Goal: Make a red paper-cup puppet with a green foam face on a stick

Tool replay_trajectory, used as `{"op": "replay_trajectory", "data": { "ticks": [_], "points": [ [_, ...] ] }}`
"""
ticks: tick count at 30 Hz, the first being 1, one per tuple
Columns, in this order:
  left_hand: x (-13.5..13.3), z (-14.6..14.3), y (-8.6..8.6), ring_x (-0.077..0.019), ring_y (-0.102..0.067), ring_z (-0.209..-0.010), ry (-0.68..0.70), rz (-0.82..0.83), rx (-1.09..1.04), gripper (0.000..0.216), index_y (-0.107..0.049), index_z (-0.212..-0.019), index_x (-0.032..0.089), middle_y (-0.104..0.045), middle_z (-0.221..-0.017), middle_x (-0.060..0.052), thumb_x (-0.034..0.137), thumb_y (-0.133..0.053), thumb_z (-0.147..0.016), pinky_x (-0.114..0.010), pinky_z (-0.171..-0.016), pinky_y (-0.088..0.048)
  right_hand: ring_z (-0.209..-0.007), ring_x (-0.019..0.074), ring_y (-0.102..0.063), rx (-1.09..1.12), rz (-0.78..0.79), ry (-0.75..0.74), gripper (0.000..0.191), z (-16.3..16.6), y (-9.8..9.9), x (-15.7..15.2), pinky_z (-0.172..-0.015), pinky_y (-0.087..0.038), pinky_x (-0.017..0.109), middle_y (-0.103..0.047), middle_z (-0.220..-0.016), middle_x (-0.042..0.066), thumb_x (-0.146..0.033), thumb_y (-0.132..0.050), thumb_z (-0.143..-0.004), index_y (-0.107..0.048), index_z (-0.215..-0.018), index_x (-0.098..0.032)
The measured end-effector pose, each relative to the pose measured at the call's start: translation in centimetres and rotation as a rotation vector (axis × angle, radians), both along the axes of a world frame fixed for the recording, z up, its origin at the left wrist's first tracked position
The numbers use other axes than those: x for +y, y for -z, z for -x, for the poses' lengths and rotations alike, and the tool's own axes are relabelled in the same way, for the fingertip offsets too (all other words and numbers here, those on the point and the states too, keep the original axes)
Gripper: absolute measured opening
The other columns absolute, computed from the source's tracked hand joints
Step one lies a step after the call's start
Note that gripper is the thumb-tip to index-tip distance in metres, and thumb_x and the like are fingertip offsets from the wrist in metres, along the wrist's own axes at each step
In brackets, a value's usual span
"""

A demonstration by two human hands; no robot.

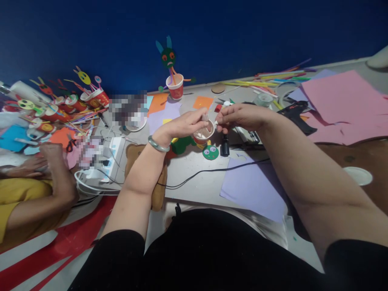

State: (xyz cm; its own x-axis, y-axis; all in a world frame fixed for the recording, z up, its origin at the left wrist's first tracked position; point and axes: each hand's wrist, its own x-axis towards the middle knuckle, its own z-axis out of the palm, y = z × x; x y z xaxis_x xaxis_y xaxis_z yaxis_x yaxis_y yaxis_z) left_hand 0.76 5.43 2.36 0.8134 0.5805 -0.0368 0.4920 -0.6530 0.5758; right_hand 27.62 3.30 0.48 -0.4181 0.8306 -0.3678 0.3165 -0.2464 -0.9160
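Note:
A red paper cup (201, 140) with a pale rim stands in front of me, with whitish bits inside. My left hand (189, 123), a bracelet on its wrist, is closed at the cup's left rim. A pale bit shows by its fingertips. Just right of the rim, my right hand (235, 116) pinches a small white piece (216, 123), too small to name. Against the cup's near side rests a green paper face (210, 152) with big eyes. Dark green paper shapes (181, 146) lie below my left hand. A black bottle (224, 146) is below my right hand.
A finished cup figure (175, 89) stands by the blue wall. Pipe cleaners (251, 84), a black glue gun (295, 115) and pink paper (342, 95) lie right. A black cable (194, 176) crosses near purple paper (251, 186). A co-worker's arm (57, 182) is left, beside a power strip (112, 159).

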Motion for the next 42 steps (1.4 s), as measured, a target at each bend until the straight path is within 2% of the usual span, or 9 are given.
{"op": "replay_trajectory", "data": {
  "ticks": [4, 8, 13, 17, 26, 36, 42],
  "points": [
    [0.1, 0.0, 0.3, -0.0278, -0.073, -0.111, -0.014, 0.014, -0.018, 0.013, -0.054, -0.110, 0.027, -0.074, -0.111, -0.005, 0.039, -0.057, -0.115, -0.043, -0.104, -0.060, -0.073, 0.0221, -0.073, -0.071, -0.118, -0.052, 0.041, -0.6, -0.2, 0.3, -0.071, -0.061, 0.036, -0.083, -0.082, 0.007, -0.059, -0.105, -0.075, -0.083, -0.082, -0.025],
    [0.3, 0.0, 0.4, -0.0274, -0.073, -0.111, -0.031, 0.036, -0.020, 0.012, -0.054, -0.109, 0.027, -0.075, -0.112, -0.006, 0.038, -0.057, -0.114, -0.042, -0.103, -0.059, -0.081, 0.0235, -0.073, -0.252, -0.330, -0.094, 0.037, -1.0, -1.0, 0.2, -0.079, -0.061, 0.038, -0.082, -0.082, 0.005, -0.063, -0.100, -0.082, -0.091, -0.093, -0.028],
    [0.2, 0.0, 0.3, -0.0286, -0.074, -0.112, -0.032, 0.020, -0.009, 0.013, -0.055, -0.110, 0.027, -0.077, -0.112, -0.007, 0.039, -0.056, -0.114, -0.044, -0.105, -0.060, -0.089, 0.0266, -0.074, -0.431, -0.518, -0.103, 0.026, -0.6, -1.5, -0.4, -0.083, -0.055, 0.038, -0.081, -0.081, 0.004, -0.053, -0.091, -0.090, -0.094, -0.096, -0.028],
    [0.0, 0.0, 0.3, -0.0289, -0.075, -0.112, -0.028, 0.011, -0.008, 0.010, -0.053, -0.108, 0.027, -0.077, -0.112, -0.008, 0.035, -0.055, -0.114, -0.044, -0.104, -0.059, -0.084, 0.0258, -0.073, -0.498, -0.543, -0.141, 0.021, -0.1, -1.4, -0.5, -0.079, -0.052, 0.036, -0.078, -0.074, 0.003, -0.048, -0.088, -0.089, -0.092, -0.092, -0.027],
    [0.3, 0.2, 0.7, -0.0273, -0.074, -0.107, 0.000, 0.029, -0.063, 0.014, -0.050, -0.104, 0.028, -0.077, -0.109, -0.007, 0.035, -0.056, -0.114, -0.045, -0.103, -0.061, -0.080, 0.0230, -0.070, -0.525, -0.518, -0.149, 0.008, 0.3, -1.7, -0.6, -0.078, -0.049, 0.035, -0.078, -0.077, 0.002, -0.029, -0.080, -0.088, -0.087, -0.088, -0.024],
    [0.1, 0.3, 0.7, -0.0259, -0.076, -0.105, 0.013, 0.073, -0.108, 0.014, -0.051, -0.105, 0.028, -0.083, -0.116, -0.007, 0.035, -0.058, -0.115, -0.042, -0.100, -0.061, -0.090, 0.0277, -0.077, -0.611, -0.616, -0.130, 0.007, 1.4, -2.1, -1.6, -0.081, -0.050, 0.035, -0.083, -0.082, 0.005, -0.030, -0.079, -0.084, -0.084, -0.082, -0.025],
    [0.0, 0.1, 0.9, -0.0257, -0.077, -0.104, 0.006, 0.041, -0.135, 0.012, -0.052, -0.106, 0.027, -0.084, -0.111, -0.007, 0.034, -0.055, -0.115, -0.042, -0.100, -0.062, -0.083, 0.0259, -0.077, -0.710, -0.668, -0.118, 0.016, 2.3, -2.1, -2.1, -0.076, -0.051, 0.033, -0.083, -0.079, 0.004, -0.030, -0.073, -0.085, -0.088, -0.088, -0.025]
  ]
}}
